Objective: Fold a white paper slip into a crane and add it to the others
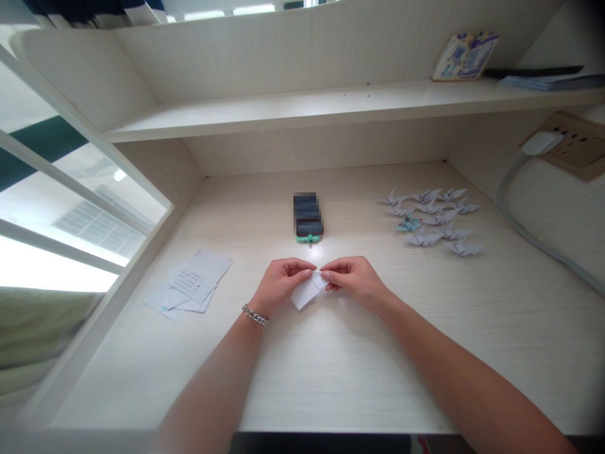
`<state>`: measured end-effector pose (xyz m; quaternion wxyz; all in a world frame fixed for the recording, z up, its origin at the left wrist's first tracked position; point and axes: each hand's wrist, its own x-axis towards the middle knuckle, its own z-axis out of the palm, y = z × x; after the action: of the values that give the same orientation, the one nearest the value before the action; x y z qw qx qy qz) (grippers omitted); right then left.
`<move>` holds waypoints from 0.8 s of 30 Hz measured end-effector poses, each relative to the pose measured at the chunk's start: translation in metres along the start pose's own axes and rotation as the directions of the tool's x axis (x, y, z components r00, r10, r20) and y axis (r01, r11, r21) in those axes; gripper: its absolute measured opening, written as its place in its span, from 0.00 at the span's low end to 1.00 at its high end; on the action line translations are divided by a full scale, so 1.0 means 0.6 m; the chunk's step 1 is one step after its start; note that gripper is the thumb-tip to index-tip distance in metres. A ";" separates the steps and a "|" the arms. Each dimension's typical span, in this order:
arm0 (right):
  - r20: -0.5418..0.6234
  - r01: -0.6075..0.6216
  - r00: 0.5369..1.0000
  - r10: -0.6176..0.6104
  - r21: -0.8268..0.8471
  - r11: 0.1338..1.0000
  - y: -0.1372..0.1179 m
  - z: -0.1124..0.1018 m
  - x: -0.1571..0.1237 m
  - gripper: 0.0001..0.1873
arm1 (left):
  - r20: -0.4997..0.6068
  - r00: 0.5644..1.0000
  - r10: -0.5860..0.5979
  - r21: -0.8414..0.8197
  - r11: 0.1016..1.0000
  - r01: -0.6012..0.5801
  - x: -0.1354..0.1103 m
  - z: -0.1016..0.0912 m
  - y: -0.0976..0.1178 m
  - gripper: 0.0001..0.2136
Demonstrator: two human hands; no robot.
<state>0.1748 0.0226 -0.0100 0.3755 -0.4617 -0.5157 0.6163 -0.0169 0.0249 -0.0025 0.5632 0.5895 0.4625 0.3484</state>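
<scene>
Between my two hands, above the middle of the desk, is a small folded piece of white paper (305,294). My left hand (284,282) pinches its upper left part between thumb and fingers; a silver chain bracelet (255,314) circles that wrist. On the other side, my right hand (352,277) pinches the paper's upper right part, thumb on top. The fingertips of both hands nearly meet at the paper's top. Off to the right lie several folded white paper cranes (439,218), with one light-blue crane (409,224) among them.
A stack of loose paper sheets (193,280), the top one with writing, lies at the left. Behind my hands rests a dark, blurred phone-like device (307,214) with a green edge. A shelf (302,107) spans the back. At right, a cable (534,236) hangs from the socket panel (576,145).
</scene>
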 end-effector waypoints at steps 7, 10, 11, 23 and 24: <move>-0.001 0.007 1.000 -0.007 -0.010 1.000 0.001 0.001 0.000 0.15 | 0.002 1.000 -0.008 -0.007 1.000 0.008 -0.001 0.001 0.001 0.14; 0.000 0.015 1.000 -0.015 -0.022 1.000 -0.001 0.001 0.000 0.15 | -0.025 1.000 -0.005 0.055 0.998 0.007 -0.002 0.004 0.002 0.15; 0.001 0.019 1.000 -0.019 -0.029 0.999 -0.001 0.000 0.000 0.15 | -0.026 1.000 -0.003 0.077 0.997 0.005 -0.002 0.005 0.002 0.15; 0.024 0.046 0.999 -0.045 -0.044 0.998 -0.003 -0.002 0.001 0.16 | 0.000 1.000 -0.015 0.074 0.997 0.015 -0.004 0.004 0.009 0.16; 0.023 0.047 0.999 -0.046 -0.047 0.998 -0.004 -0.001 0.001 0.15 | 0.000 1.000 -0.016 0.073 0.997 0.016 -0.004 0.004 0.009 0.16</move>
<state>0.1755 0.0237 -0.0079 0.3732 -0.4516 -0.5449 0.5999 -0.0146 0.0223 0.0028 0.5442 0.6059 0.4795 0.3268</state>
